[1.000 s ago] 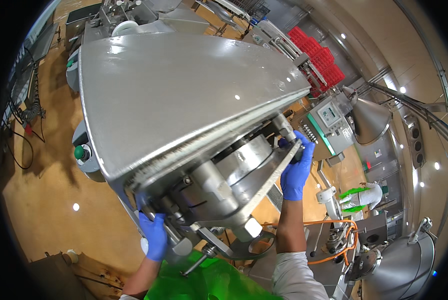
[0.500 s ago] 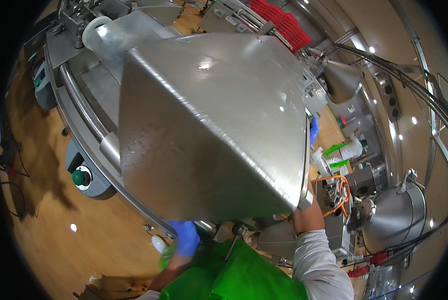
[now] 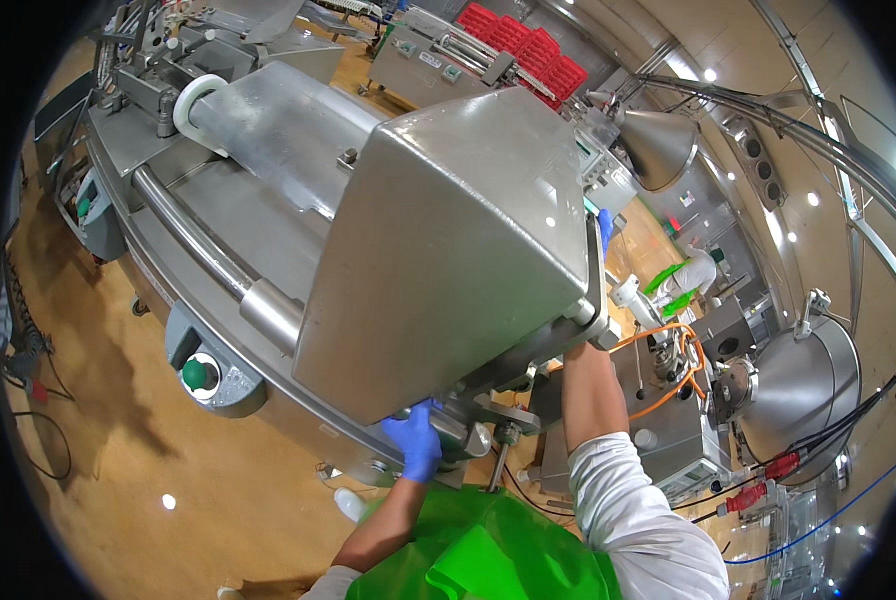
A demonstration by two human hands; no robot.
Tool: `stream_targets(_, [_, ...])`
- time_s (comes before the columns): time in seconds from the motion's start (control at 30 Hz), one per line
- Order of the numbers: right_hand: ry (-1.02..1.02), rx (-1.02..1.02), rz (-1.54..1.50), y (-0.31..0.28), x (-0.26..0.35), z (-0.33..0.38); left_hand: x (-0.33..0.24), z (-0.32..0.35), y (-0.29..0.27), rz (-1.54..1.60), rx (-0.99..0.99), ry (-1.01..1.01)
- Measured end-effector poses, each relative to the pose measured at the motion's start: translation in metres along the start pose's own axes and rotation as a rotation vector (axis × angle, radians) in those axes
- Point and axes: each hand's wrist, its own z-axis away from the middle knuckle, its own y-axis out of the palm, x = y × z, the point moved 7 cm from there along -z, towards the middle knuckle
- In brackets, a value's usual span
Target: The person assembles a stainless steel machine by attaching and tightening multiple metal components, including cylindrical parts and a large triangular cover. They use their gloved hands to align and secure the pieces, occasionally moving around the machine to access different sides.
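A large, angular sheet-steel cover (image 3: 438, 240) fills the middle of the view, tilted over the near end of a steel machine (image 3: 238, 215). My left hand (image 3: 415, 442), in a blue glove, grips the cover's lower corner, with its fingertips partly hidden under the edge. My right forearm passes behind the cover's right side. Beyond that side only a sliver of my blue-gloved right hand (image 3: 605, 230) shows, against the cover's far edge; its fingers are mostly hidden. A clear plastic cylinder (image 3: 288, 120) with a white end ring lies on the machine behind the cover.
A steel rail (image 3: 193, 235) runs along the machine's left side, above a grey housing with a green knob (image 3: 198, 375). At right stand a steel hopper (image 3: 798, 400) and an orange cable (image 3: 658, 405). Red crates (image 3: 528, 55) and a person in green (image 3: 678, 285) are farther off.
The cover has shifted away from me and takes up less of the view, uncovering more of the machine. My left hand has come up to its lower corner.
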Motion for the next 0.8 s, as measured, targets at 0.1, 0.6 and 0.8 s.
stream_targets(0.1, [-0.011, -0.015, 0.01, -0.02, 0.005, -0.016, -0.004, 0.01, -0.001, -0.036, 0.04, -0.072])
stream_targets(0.6, [-0.042, -0.031, 0.026, -0.075, -0.001, -0.072, -0.011, 0.016, 0.012, 0.038, 0.017, -0.108])
stream_targets(0.8, [0.036, 0.067, 0.133, -0.035, 0.001, -0.04, -0.016, 0.015, 0.012, 0.09, 0.017, -0.103])
